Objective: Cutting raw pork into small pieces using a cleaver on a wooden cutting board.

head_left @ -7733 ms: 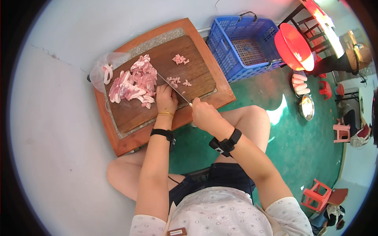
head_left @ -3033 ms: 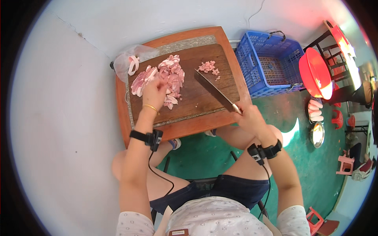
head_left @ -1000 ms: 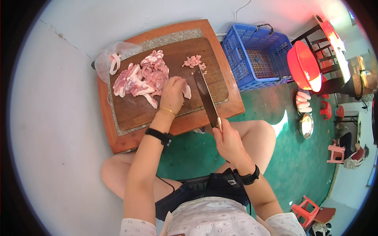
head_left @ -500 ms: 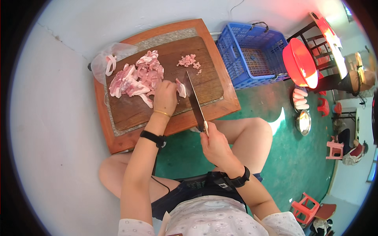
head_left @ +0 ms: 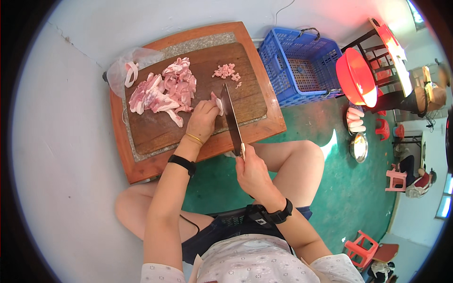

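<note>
Head view: left hand (head_left: 202,120) presses a meat strip (head_left: 217,102) down on the wooden cutting board (head_left: 155,129). Right hand (head_left: 252,169) grips the cleaver (head_left: 231,118), blade just right of the strip. Raw meat pile (head_left: 163,90) sits at board's left, chopped bits (head_left: 225,71) at its far side, blue crate (head_left: 297,66) right of board.

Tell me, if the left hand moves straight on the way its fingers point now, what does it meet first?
Probably the knife blade: the left hand pins a meat piece right against it.

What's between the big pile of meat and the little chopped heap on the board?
In the head view, bare cutting board separates the pile of meat slices from the small heap of chopped bits.
</note>
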`<state>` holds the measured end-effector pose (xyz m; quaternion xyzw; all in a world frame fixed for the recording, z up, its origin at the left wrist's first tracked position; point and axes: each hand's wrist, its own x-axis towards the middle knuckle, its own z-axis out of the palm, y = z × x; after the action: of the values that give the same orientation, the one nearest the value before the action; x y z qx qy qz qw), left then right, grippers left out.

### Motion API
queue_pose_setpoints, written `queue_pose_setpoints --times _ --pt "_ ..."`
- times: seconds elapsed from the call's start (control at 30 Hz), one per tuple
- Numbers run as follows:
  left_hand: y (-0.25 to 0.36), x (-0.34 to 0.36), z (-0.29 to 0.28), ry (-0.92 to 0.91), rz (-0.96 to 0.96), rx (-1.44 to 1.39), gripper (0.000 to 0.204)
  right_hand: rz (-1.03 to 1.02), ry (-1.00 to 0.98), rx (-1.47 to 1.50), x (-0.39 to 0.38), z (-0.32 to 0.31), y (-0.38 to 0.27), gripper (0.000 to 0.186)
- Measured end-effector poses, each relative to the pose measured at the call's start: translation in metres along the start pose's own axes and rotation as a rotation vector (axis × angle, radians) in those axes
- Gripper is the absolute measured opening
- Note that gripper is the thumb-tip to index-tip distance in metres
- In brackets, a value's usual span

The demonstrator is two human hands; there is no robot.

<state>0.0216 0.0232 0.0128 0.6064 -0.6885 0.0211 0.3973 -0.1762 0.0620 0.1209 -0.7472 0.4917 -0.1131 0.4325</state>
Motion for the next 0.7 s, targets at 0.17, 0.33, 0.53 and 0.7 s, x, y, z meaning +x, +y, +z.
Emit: queue_pose_setpoints --times 0.17,0.33,0.53,0.7 --pt "-0.001 0.001 0.001 0.005 0.0 -0.03 0.015 0.013 -0.009 -0.006 -0.002 0.002 -0.003 0.026" --pt "-0.005 -0.001 0.002 -0.029 -0.018 -0.022 0.016 0.03 -0.05 -0.037 -0.002 0.008 -0.004 0.028" --pt "-0.002 0.001 0.003 -0.057 -0.028 -0.025 0.023 0.075 -0.046 -0.163 -0.004 0.024 -0.004 0.032" --pt "-0.004 -0.002 0.003 -0.061 -0.081 -0.064 0.027 0.078 -0.058 -0.262 0.002 0.033 -0.01 0.03"
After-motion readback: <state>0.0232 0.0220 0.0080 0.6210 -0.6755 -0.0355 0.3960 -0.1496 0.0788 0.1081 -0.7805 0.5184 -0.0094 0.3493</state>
